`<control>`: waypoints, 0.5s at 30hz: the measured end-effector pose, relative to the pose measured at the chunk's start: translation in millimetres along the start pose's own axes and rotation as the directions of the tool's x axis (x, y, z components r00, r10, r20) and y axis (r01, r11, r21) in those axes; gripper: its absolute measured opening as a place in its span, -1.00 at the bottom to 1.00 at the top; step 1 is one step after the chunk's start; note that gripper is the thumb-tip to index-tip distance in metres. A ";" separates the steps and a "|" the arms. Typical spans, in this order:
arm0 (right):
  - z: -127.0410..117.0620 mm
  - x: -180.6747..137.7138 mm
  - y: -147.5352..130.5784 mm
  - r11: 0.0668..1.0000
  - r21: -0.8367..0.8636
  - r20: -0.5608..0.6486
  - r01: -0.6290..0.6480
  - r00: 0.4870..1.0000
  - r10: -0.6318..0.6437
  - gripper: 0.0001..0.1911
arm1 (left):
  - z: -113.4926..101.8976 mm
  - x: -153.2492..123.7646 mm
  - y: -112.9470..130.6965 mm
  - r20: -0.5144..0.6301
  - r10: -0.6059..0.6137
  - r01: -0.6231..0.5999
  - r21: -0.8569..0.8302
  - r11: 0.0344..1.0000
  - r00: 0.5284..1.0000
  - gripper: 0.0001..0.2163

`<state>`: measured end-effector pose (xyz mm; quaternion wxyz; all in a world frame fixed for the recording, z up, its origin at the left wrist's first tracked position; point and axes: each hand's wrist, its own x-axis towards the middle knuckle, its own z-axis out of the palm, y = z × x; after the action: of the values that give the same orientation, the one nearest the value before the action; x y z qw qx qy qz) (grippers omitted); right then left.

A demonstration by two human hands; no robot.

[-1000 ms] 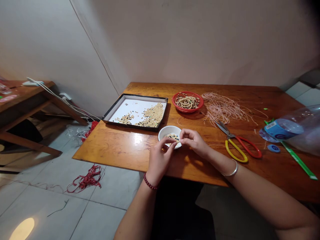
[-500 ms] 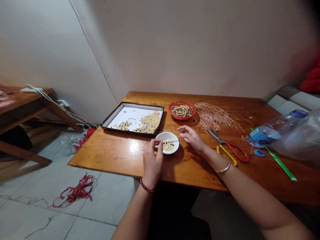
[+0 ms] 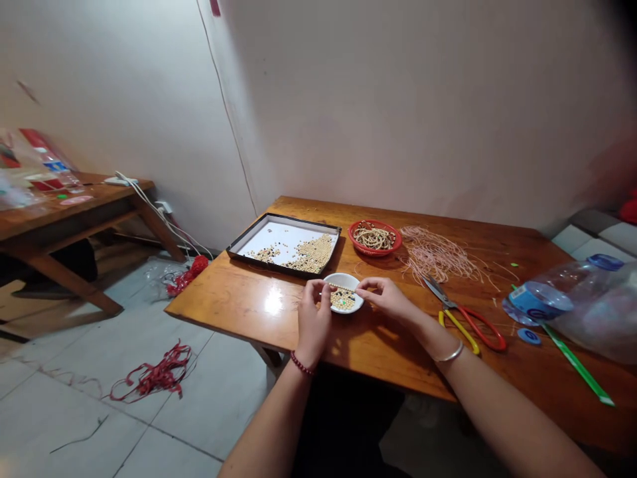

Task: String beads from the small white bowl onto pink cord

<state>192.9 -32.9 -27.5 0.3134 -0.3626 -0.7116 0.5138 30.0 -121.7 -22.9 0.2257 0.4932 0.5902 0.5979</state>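
A short strand of pale beads [image 3: 342, 288] stretches between my two hands, above a small white bowl [image 3: 359, 305]. My left hand [image 3: 315, 313], with a dark red bead bracelet at its wrist, is closed on the strand's left end. My right hand [image 3: 385, 297], a silver bangle behind it, pinches at the right end beside the bowl's rim. Loose beads [image 3: 342, 302], mostly cream with some dark and one green, lie in the bowl. The fingertips partly hide the strand's ends.
Behind the bowl stand a black-edged tray [image 3: 259, 232] of loose beads and a red basket [image 3: 375, 251] holding bead strands. Pinkish cords [image 3: 438, 255], scissors [image 3: 455, 309], a plastic bottle [image 3: 542, 302] and a green strip [image 3: 577, 365] lie to the right. Red ribbon [image 3: 154, 372] is on the floor.
My right hand has come in to the bowl and its spread fingers have closed on the strand's right end. My left hand still holds the other end. The view has shifted left and up.
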 end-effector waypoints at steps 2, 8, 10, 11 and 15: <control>3.8 -1.4 -1.9 0.999 0.045 -0.004 -0.012 1.000 0.013 -0.62 | 3.0 -1.1 2.0 0.021 0.005 -0.005 -0.026 1.000 1.000 -0.79; 12.7 -4.8 -4.4 0.998 0.065 0.040 -0.014 0.999 0.012 -0.60 | 10.8 -5.8 6.2 0.116 -0.014 0.021 -0.053 0.998 0.993 -0.78; 14.1 -5.6 -5.0 0.999 0.035 0.039 0.006 0.999 -0.007 -0.61 | 12.1 -6.6 6.3 0.112 -0.021 0.024 -0.028 0.999 0.994 -0.78; 14.7 -6.0 -5.6 0.999 0.031 0.036 0.012 0.999 -0.013 -0.61 | 12.4 -6.8 6.4 0.107 -0.022 0.024 -0.017 1.000 0.994 -0.78; 17.3 -7.9 -10.0 0.991 0.129 0.045 -0.030 0.999 0.025 -0.60 | 12.8 -6.8 6.9 0.079 -0.028 0.028 -0.004 1.000 0.996 -0.78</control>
<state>181.1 -50.3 -23.3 0.3137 -0.3400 -0.6782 0.5711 46.0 -122.7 -21.0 0.2587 0.5075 0.5862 0.5761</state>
